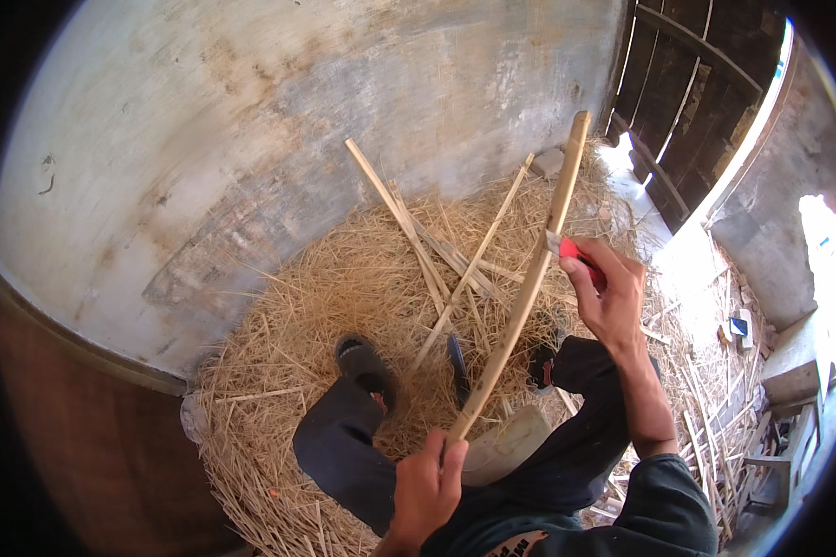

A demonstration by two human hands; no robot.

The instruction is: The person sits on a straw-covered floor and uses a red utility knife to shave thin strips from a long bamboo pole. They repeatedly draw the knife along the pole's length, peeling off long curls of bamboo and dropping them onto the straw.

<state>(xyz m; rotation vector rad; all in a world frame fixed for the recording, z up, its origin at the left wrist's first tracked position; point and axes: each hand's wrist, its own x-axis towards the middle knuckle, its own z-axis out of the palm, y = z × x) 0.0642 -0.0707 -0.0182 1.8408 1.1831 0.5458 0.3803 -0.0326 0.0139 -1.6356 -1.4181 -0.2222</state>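
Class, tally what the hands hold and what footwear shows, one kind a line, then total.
Long bamboo strip, in left hand: 1
Red-handled knife, in right hand: 1
Dark sandals: 2
Total: 4

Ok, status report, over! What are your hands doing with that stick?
Left hand grips bamboo strip at bottom. Right hand holds red-handled knife against it. Nothing blocking.
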